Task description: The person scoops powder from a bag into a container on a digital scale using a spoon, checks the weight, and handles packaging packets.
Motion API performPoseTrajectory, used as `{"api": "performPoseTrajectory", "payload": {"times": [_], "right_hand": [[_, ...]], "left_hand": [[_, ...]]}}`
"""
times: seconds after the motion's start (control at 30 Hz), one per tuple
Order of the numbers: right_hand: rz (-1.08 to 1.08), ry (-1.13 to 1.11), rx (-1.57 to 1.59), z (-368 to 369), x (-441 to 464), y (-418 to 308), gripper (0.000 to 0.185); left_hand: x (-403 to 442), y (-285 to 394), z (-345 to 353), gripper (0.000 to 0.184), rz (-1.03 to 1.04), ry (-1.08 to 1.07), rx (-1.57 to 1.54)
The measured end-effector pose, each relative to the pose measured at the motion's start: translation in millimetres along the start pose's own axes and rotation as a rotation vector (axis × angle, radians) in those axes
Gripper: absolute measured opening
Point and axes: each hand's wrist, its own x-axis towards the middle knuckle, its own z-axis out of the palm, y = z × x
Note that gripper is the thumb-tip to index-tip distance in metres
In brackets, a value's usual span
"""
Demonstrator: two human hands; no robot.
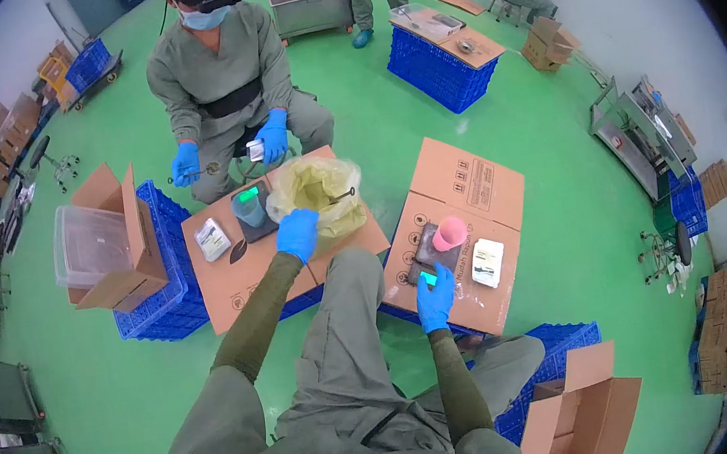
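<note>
currently, gloved hands (pixel 299 234) (pixel 436 298) are at bag (pixel 342 224) and scale (pixel 428 252)

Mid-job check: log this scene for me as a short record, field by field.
Left hand: gloved, at the yellow bag; grip unclear
Right hand: gloved, by the lit green display of the dark scale; contact unclear
On scale: pink cup
Beside scale: white pack
Surface: cardboard
Co-worker: seated opposite, right hand holding a utensil, left hand a white item

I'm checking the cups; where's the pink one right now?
In the head view, right of centre, the pink cup stands on a digital scale, just beyond the right hand.
</note>
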Motion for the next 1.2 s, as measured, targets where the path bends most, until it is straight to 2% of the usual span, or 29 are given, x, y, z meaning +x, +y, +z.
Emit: {"api": "performPoseTrajectory", "payload": {"times": [0.03, 0.1, 0.17, 0.23, 0.33, 0.43, 0.5, 0.6, 0.7, 0.8, 0.9, 1.0, 1.2], "right_hand": [[-0.062, 0.064, 0.056, 1, 10, -22, 0.046], [-0.083, 0.047, 0.204, -14, 33, -94, 0.047], [-0.314, 0.122, 0.171, -1, 62, -134, 0.050], [-0.493, 0.107, 0.078, -8, 87, -199, 0.046], [-0.522, -0.182, -0.357, 26, 125, -243, 0.029], [-0.508, -0.373, -0.684, 135, 147, -189, 0.013], [-0.490, -0.289, -0.729, 165, 148, -173, 0.010], [-0.527, -0.305, -0.660, 174, 153, -173, 0.010], [-0.613, -0.386, -0.565, 179, 155, -178, 0.010], [-0.600, -0.479, -0.479, 189, 155, -178, 0.015], [-0.510, -0.576, -0.379, 187, 162, -173, 0.024], [-0.400, -0.631, -0.292, 169, 168, -166, 0.027], [-0.263, -0.651, -0.224, 139, 170, -161, 0.034]], "left_hand": [[-4, 3, 1, 0.013, 0.016, 0.002, 0.027], [-13, 17, 1, 0.006, 0.054, -0.001, 0.083], [-20, 21, 8, 0.007, 0.084, 0.053, 0.055], [-25, 26, 12, 0.007, 0.094, 0.081, 0.017], [-29, 35, 5, 0.010, 0.063, 0.047, -0.050], [-31, 45, -16, 0.022, -0.012, -0.038, -0.140], [-33, 50, -35, 0.034, -0.081, -0.085, -0.238], [-48, 50, -34, 0.047, -0.103, 0.204, -0.356], [-66, 60, -40, 0.049, -0.113, 0.322, -0.513], [-88, 78, -39, 0.038, -0.161, 0.292, -0.781], [-110, 102, -56, 0.023, -0.254, 0.117, -1.018], [-132, 120, -39, 0.012, -0.154, 0.181, -1.067], [-142, 126, -22, 0.025, -0.003, 0.187, -0.886]]}}
